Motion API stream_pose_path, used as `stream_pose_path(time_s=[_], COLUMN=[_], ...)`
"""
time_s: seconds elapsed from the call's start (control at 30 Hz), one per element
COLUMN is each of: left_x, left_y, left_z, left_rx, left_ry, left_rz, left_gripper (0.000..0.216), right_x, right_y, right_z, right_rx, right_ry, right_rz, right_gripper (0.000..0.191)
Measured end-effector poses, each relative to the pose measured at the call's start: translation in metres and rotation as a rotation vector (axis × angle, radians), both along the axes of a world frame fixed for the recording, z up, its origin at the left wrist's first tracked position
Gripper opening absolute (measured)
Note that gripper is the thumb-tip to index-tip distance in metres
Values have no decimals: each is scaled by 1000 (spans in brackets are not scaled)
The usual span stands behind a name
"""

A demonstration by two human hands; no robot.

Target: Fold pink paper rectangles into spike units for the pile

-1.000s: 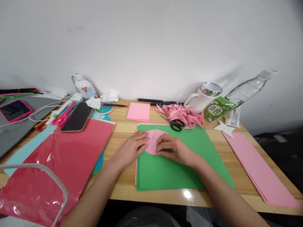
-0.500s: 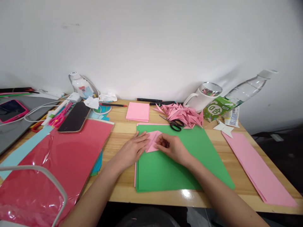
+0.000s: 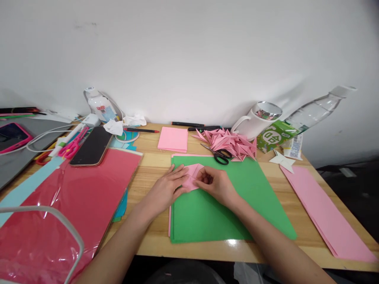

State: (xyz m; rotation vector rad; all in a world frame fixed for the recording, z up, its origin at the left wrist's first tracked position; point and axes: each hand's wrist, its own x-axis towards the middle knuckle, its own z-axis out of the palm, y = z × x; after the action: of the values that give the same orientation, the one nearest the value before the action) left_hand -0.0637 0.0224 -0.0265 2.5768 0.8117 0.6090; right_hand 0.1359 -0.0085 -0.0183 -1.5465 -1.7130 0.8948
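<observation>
A small pink sheet of origami paper (image 3: pixel 192 176), partly folded with creases showing, lies on a stack of green paper (image 3: pixel 227 213). My left hand (image 3: pixel 170 185) rests on the sheet's left side, fingers stretched out and flat. From the right, my right hand (image 3: pixel 214 183) pinches the sheet with curled thumb and fingers. Those fingers hide part of its right edge. Just behind the green stack lie black-handled scissors (image 3: pixel 220 156) and a heap of folded pink paper pieces (image 3: pixel 229 142).
A pile of pink squares (image 3: pixel 173 139) sits at the back, near pens (image 3: pixel 204 128). To the right are a white mug (image 3: pixel 254 122), a green box (image 3: pixel 274 136), a tilted bottle (image 3: pixel 316 110) and pink strips (image 3: pixel 325 217). A red paper pack (image 3: pixel 85 197) and phone (image 3: pixel 91 146) lie left.
The left thumb has shifted slightly right over the sheet's lower edge. My right hand keeps its pinch nearly in place. The view has moved a little.
</observation>
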Motion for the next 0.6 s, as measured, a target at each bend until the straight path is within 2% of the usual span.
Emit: stream_pose_path(time_s=[0.4, 0.6], left_x=[2, 3], left_y=[-1, -1], left_z=[-3, -1], left_rx=[69, -1], left_ry=[28, 5], left_rz=[3, 13], left_gripper=[39, 32], right_x=[0, 0], right_y=[2, 2], right_z=[1, 0], right_rx=[-30, -45], right_ry=[2, 12], right_rz=[-38, -36], right_gripper=[13, 13])
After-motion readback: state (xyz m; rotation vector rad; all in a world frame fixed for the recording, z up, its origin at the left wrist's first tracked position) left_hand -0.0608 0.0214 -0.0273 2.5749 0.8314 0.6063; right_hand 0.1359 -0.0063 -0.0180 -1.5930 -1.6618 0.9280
